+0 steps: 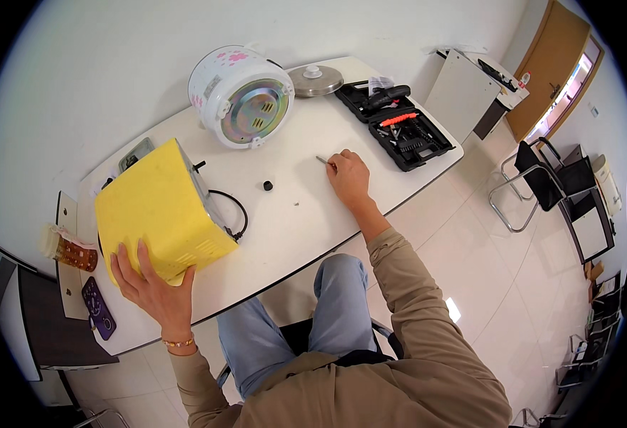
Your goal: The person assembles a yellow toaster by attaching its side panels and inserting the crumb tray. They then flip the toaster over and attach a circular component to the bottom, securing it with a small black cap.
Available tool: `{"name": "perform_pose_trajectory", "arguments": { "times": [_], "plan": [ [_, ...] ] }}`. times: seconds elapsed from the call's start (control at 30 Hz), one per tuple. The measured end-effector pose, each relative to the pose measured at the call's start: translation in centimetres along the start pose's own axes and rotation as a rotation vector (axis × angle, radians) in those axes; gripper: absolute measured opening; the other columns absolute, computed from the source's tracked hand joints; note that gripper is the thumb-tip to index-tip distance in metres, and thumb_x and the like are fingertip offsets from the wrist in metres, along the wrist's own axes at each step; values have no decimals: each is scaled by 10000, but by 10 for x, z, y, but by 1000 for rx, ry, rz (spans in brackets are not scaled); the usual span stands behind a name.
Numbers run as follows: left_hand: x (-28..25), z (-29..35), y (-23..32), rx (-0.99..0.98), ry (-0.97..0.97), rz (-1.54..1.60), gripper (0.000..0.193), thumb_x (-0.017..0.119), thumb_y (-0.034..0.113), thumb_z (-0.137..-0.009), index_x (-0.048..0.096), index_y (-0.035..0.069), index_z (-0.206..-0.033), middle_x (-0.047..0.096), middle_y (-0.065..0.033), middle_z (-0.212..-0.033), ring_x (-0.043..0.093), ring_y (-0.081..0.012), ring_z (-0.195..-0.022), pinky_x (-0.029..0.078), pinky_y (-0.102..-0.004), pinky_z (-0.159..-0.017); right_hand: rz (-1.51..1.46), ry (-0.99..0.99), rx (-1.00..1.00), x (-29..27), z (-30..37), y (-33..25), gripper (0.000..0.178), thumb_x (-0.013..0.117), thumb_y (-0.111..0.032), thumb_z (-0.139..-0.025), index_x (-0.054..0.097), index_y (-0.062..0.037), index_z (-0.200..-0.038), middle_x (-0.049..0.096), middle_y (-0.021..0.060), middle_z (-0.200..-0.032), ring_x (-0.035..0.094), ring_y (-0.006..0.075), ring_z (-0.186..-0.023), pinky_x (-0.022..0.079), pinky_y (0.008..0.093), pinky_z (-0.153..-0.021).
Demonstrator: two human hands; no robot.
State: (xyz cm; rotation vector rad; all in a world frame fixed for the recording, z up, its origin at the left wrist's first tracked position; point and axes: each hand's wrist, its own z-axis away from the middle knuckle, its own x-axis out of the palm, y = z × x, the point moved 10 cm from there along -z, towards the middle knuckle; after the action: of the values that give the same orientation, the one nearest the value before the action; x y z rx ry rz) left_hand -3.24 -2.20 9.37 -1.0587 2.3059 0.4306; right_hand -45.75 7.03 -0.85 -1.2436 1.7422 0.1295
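Note:
A yellow metal-cased appliance (160,210) with vent slots rests on the left part of the table. My left hand (153,289) lies against its near side, fingers spread. On its right side a black shaft or knob sticks out, and a black cable (244,214) loops from it. My right hand (348,177) is closed in a pinch over the table, right of the middle. From its fingertips pokes a short grey metal rod (321,159), its kind unclear. Between the hands are a small black cap or knob (268,185) and a tiny metal piece (297,204).
Behind, a white rice cooker (238,96) lies tipped, metal base facing me; a lid (315,80) is beside it. An open black tool case (412,139) sits at the right. A phone (99,308) and an amber jar (77,252) are at the left edge.

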Motion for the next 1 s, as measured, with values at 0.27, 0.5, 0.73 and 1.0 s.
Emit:
{"name": "perform_pose_trajectory", "arguments": {
  "times": [0.27,0.5,0.73,1.0],
  "plan": [
    [-2,0,-2,8,8,-19,1016,894,400,-615,413,155,-1475,351,-144,-1546,289,-424,-1448,314,-561,-1111,-29,18,-17,-5,2,-8,65,704,-132,-843,695,-68,-833,653,73,-908,630,284,-913,526,421,-793],
    [8,7,-11,19,6,-83,979,752,607,-746,385,156,-1534,371,-166,-1562,291,-416,-1466,294,-586,-1129,107,13,-46,11,-2,1,131,592,-129,-849,693,-54,-814,672,116,-930,645,294,-943,543,439,-787],
    [15,9,-12,32,11,-164,976,699,677,-779,361,180,-1548,308,-93,-1604,239,-348,-1497,371,-574,-1086,88,28,-47,12,1,0,88,679,-150,-844,696,-65,-827,629,66,-907,610,268,-950,520,412,-788],
    [16,8,-16,28,15,-182,947,689,673,-797,372,176,-1537,317,-107,-1598,260,-363,-1489,346,-547,-1122,102,18,-36,11,1,-3,96,677,-145,-840,696,-59,-800,631,70,-890,613,268,-944,522,412,-787]
  ]
}}
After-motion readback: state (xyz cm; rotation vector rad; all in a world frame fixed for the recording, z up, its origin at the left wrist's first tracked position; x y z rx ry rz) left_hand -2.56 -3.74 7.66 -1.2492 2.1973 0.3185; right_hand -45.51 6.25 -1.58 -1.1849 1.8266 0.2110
